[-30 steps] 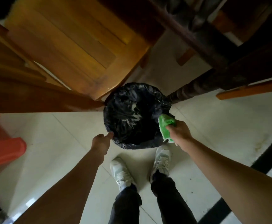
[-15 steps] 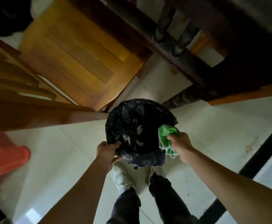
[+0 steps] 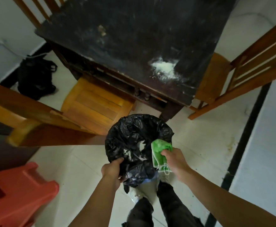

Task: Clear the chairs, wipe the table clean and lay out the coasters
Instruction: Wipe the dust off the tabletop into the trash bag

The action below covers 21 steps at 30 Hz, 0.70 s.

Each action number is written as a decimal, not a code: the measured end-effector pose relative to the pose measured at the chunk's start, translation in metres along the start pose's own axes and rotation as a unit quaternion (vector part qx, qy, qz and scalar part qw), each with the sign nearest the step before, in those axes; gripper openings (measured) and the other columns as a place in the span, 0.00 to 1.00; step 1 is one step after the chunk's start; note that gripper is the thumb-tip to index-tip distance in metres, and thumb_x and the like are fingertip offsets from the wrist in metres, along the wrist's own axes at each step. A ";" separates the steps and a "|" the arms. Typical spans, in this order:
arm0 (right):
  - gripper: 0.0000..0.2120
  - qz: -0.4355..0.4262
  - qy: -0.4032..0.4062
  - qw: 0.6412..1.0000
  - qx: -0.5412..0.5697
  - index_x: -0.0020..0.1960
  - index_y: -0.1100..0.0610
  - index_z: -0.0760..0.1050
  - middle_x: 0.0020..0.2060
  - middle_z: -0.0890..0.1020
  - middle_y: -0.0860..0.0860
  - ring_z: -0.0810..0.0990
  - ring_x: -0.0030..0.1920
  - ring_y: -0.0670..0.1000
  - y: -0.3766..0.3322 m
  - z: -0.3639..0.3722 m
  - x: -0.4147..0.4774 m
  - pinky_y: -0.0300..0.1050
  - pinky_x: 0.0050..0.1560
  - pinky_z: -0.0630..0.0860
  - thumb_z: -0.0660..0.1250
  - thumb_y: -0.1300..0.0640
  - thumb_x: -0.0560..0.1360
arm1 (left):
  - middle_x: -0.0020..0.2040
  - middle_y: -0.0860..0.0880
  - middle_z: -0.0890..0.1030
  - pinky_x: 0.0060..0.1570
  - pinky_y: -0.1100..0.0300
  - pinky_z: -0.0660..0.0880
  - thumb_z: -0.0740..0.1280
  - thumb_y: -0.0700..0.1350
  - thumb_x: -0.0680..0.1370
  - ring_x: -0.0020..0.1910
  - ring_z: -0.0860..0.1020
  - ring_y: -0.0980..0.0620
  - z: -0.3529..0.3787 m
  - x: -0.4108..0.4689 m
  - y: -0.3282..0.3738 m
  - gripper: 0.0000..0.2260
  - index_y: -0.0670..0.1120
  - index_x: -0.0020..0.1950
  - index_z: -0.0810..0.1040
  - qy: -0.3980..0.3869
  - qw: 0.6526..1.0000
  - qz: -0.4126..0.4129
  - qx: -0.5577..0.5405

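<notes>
A bin lined with a black bag (image 3: 134, 138) is held up off the floor in front of me, just below the dark wooden table (image 3: 134, 38). My left hand (image 3: 112, 171) grips the bin's near rim and the bag. My right hand (image 3: 173, 159) grips a green cloth (image 3: 160, 151) at the bin's right rim. White powder (image 3: 164, 68) lies spilled on the tabletop near its front right corner, and a few crumbs (image 3: 102, 30) sit further back. A wooden chair (image 3: 93, 105) is tucked under the table's left side.
Another wooden chair (image 3: 242, 66) stands at the table's right. A chair back (image 3: 19, 102) crosses the left foreground. A red plastic stool (image 3: 17, 192) sits at lower left. A black bag (image 3: 35, 76) lies on the floor by the wall. My feet are under the bin.
The bin has come up off the floor and toward me, with my left hand moving from its edge to a full grip on the rim. The view has tilted up and the tabletop now shows.
</notes>
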State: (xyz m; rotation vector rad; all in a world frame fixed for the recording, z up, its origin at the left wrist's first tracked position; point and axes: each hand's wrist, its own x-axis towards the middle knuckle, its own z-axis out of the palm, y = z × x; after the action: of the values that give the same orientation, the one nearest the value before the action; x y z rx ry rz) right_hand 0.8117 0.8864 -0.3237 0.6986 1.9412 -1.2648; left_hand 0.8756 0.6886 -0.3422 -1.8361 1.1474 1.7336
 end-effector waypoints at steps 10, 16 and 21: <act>0.11 0.025 -0.010 0.996 0.087 0.55 0.62 0.75 0.48 0.82 0.62 0.82 0.48 0.62 -0.040 -0.008 -0.045 0.57 0.48 0.80 0.65 0.58 0.75 | 0.54 0.36 0.78 0.33 0.46 0.79 0.66 0.31 0.76 0.49 0.79 0.35 0.004 -0.084 0.070 0.12 0.35 0.59 0.73 -0.006 0.996 0.084 0.008; 0.11 -0.014 0.019 0.999 0.034 0.56 0.62 0.77 0.47 0.82 0.61 0.82 0.45 0.60 -0.075 -0.036 -0.046 0.50 0.43 0.79 0.66 0.60 0.76 | 0.54 0.36 0.76 0.39 0.44 0.79 0.67 0.32 0.76 0.53 0.77 0.33 0.008 -0.112 0.097 0.14 0.34 0.61 0.72 0.012 0.992 0.118 0.032; 0.09 -0.045 0.062 0.997 -0.004 0.55 0.60 0.75 0.49 0.81 0.60 0.82 0.48 0.60 -0.111 -0.076 -0.031 0.55 0.51 0.80 0.65 0.59 0.76 | 0.57 0.35 0.76 0.39 0.44 0.79 0.68 0.33 0.76 0.57 0.77 0.32 0.016 -0.126 0.109 0.15 0.35 0.62 0.72 0.018 0.991 0.124 0.049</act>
State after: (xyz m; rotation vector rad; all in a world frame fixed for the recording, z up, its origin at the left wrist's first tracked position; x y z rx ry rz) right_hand 0.7270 0.9132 -0.2179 0.7077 2.0989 -1.2944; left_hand 0.7939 0.6730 -0.1972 -1.7331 1.5022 1.7433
